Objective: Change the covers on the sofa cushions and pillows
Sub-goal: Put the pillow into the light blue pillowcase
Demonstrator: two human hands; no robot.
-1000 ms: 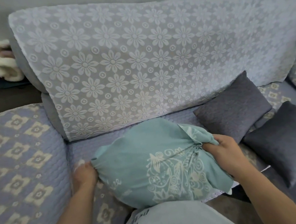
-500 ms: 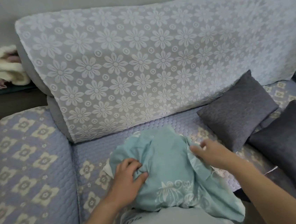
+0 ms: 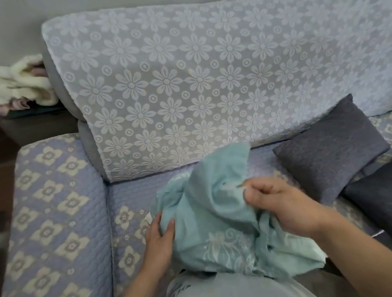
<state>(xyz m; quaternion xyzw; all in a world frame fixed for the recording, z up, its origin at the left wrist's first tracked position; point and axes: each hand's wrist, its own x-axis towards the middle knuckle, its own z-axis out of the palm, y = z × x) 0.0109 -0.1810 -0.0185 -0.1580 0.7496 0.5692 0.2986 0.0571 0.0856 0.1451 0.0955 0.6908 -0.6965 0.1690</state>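
Your sofa [image 3: 60, 223] wears quilted blue fabric with cream diamond flowers, its backrest draped in a white lace throw [image 3: 207, 79]. Two dark grey pillows [image 3: 328, 149] lean at the right, square and plump. The teal pillow [image 3: 212, 219], soft and crumpled, sits on the seat against your lap. Your right hand [image 3: 283, 204] pinches its bunched cloth; your left hand [image 3: 159, 239] presses flat, fingers straight, on its side.

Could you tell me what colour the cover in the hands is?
Teal cover with a pale floral print; head view.
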